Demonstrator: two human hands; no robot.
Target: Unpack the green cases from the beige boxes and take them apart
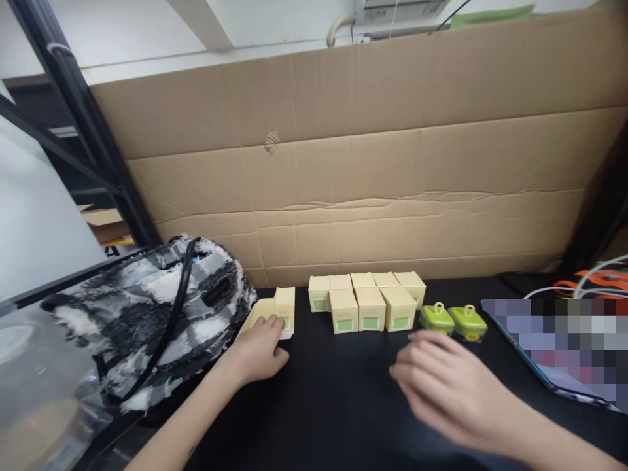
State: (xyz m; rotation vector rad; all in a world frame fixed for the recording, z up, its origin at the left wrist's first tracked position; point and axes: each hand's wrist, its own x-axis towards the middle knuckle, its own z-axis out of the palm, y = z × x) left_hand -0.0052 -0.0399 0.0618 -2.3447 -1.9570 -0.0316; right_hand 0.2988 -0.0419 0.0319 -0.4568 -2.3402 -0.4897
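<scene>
The left hand [260,350] rests half-curled on an opened yellow box [275,314] — fingertips touching it — while the right hand [441,379] hovers loosely open, empty, just before two green cases [454,318].

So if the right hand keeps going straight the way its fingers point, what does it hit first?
The right hand points left and slightly away, over bare black table. Its line looks free at first; the front row of yellow boxes is probably nearest, though depth is unclear.

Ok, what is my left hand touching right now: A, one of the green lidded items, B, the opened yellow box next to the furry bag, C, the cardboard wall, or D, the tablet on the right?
B: the left hand rests its fingers on the opened yellow box beside the furry bag.
</scene>
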